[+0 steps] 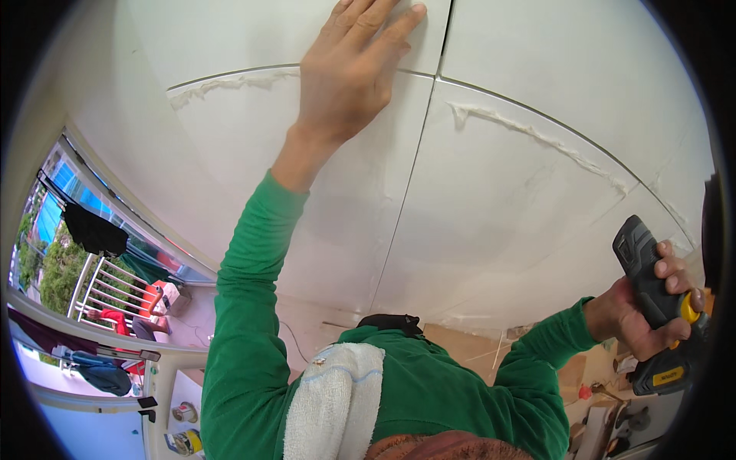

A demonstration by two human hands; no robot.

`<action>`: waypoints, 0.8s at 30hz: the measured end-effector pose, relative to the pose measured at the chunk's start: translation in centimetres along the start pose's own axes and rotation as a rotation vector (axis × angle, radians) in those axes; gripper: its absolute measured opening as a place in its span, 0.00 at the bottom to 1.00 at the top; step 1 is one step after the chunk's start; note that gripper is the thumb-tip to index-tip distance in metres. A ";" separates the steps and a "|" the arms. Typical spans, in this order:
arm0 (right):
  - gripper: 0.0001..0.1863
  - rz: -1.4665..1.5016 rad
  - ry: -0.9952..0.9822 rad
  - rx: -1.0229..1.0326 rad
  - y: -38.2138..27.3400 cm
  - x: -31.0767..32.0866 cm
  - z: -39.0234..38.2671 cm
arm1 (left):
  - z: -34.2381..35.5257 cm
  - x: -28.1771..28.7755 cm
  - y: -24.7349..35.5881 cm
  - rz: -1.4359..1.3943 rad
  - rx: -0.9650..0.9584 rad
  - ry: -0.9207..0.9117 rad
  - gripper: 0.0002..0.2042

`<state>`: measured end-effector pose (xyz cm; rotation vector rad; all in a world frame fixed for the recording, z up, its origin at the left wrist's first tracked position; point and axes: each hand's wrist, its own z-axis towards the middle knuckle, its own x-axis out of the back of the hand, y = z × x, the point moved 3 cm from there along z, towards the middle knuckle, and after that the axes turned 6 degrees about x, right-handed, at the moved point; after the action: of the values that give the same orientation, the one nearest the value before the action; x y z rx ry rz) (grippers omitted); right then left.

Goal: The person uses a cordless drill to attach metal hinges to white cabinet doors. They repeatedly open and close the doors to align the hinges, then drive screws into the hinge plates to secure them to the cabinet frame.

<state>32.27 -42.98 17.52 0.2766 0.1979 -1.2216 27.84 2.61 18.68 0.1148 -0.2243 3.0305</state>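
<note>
My left hand [345, 84] rests on a large white panel [521, 46] at the top, fingers extended and slightly apart, close to a dark seam where panels meet. Ragged off-white strips of filler [537, 134] run along the panels below the horizontal seam, on both sides of the vertical joint. My right hand [636, 322] grips a black and yellow cordless power tool [644, 261] at the right. Its working end is hard to make out. Green sleeves cover both my arms, and a white cloth [333, 391] hangs over my clothing.
A window [100, 184] on the left has dark clothes hung by it and shows a white railing [103, 291], with a seated person in red [123, 326] beside it. Tins [184, 441] stand at the lower left. Cardboard [452, 345] and assorted items lie on the floor at lower right.
</note>
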 end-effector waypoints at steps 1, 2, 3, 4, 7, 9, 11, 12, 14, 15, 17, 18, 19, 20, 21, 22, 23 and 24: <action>0.27 0.019 0.033 -0.025 -0.1 -0.1 -0.2 | 0.1 0.2 0.0 -0.009 -0.010 0.019 0.20; 0.28 0.032 0.036 -0.035 -0.3 -0.4 -0.3 | 0.0 0.7 0.0 -0.025 -0.005 0.036 0.20; 0.28 0.031 0.035 -0.029 -0.4 -0.6 -0.4 | 0.1 1.1 0.0 -0.046 -0.003 0.063 0.20; 0.28 0.030 0.051 -0.038 -0.5 -0.8 -0.5 | 0.0 1.6 0.1 -0.063 -0.001 0.084 0.20; 0.27 -0.011 0.085 -0.045 -0.1 -0.9 -0.8 | 0.1 2.3 0.1 -0.016 0.073 0.046 0.20; 0.26 -0.031 0.088 -0.009 0.7 -0.9 -0.8 | 0.7 2.2 0.2 -0.042 0.038 0.091 0.20; 0.25 0.014 0.088 -0.063 1.7 -1.0 -0.7 | 1.7 1.4 0.4 -0.058 0.012 0.086 0.22; 0.24 0.027 0.079 -0.077 2.2 -0.9 -0.7 | 2.3 0.9 0.6 -0.064 0.001 0.061 0.23; 0.24 0.110 0.093 -0.092 2.6 -1.4 -0.4 | 3.6 0.6 1.0 -0.069 -0.039 0.004 0.26; 0.23 0.134 0.117 -0.097 2.7 -1.6 -0.3 | 4.3 0.4 1.3 -0.068 -0.069 -0.028 0.28; 0.23 0.203 0.095 -0.119 2.8 -2.4 0.0 | 5.6 0.3 1.4 0.026 -0.112 -0.091 0.29; 0.23 0.204 0.070 -0.105 2.6 -2.9 0.1 | 6.1 0.6 1.1 0.116 -0.122 -0.124 0.28; 0.22 0.222 0.081 -0.113 2.7 -3.1 0.2 | 6.4 0.5 0.7 0.205 -0.134 -0.157 0.28; 0.22 0.212 0.060 -0.108 2.5 -3.3 0.2 | 6.8 0.8 -0.2 0.308 -0.123 -0.182 0.27; 0.22 0.203 0.039 -0.104 2.5 -3.5 0.1 | 6.5 1.1 -0.8 0.336 -0.139 -0.187 0.27; 0.22 0.170 0.006 -0.100 2.3 -3.5 0.0 | 6.3 1.3 -1.5 0.371 -0.133 -0.176 0.27; 0.21 0.154 0.009 -0.103 2.3 -3.4 -0.4 | 6.0 1.5 -2.1 0.405 -0.126 -0.164 0.27; 0.21 0.130 -0.004 -0.122 2.2 -3.2 -0.7 | 5.2 1.7 -2.7 0.389 -0.094 -0.154 0.27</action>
<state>33.34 -39.21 18.02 0.1778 0.2467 -1.0771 26.76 4.60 24.37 0.3346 -0.4498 3.3899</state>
